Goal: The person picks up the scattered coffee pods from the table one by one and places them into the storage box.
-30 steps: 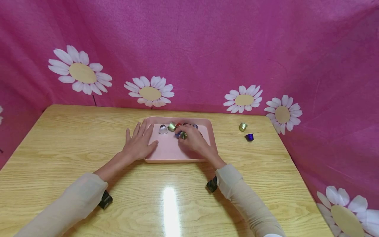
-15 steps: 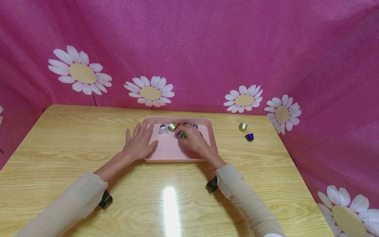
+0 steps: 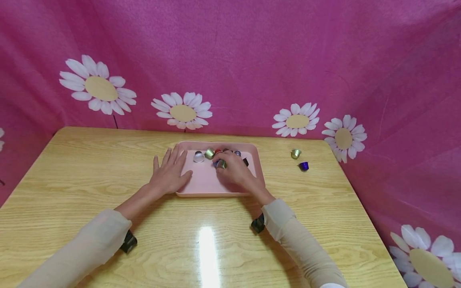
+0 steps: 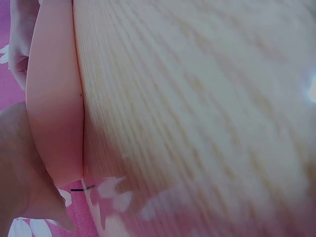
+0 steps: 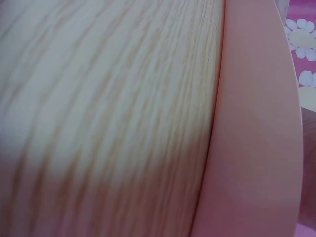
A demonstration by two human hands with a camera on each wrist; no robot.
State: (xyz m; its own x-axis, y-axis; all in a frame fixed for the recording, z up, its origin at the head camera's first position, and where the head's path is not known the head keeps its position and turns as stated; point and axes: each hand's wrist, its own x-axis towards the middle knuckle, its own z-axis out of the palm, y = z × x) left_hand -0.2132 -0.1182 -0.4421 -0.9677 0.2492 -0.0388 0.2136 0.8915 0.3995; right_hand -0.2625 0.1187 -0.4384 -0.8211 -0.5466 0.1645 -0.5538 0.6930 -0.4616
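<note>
A pink tray (image 3: 201, 184) lies on the wooden table with several coffee capsules inside. My left hand (image 3: 168, 176) spreads its straight fingers over the tray's left rim. Above the tray floor, my right hand (image 3: 234, 170) has curled fingers and pinches a green coffee capsule (image 3: 223, 164), partly covered by the fingers. Left of it are a clear-looking capsule (image 3: 199, 157) and a light green capsule (image 3: 209, 153). A red capsule (image 3: 217, 151) and others sit behind the right hand, partly hidden. A dark piece (image 3: 246, 162) shows at that hand's right side. Both wrist views show mostly tray wall and tabletop.
On the table right of the tray lie a gold-green capsule (image 3: 296, 154) and a dark blue capsule (image 3: 304, 166). A magenta cloth with daisies (image 3: 230, 72) hangs behind the table and along its right side.
The dark piece at the right hand's right side shows more than before. Both hands keep nearly the same place and pose.
</note>
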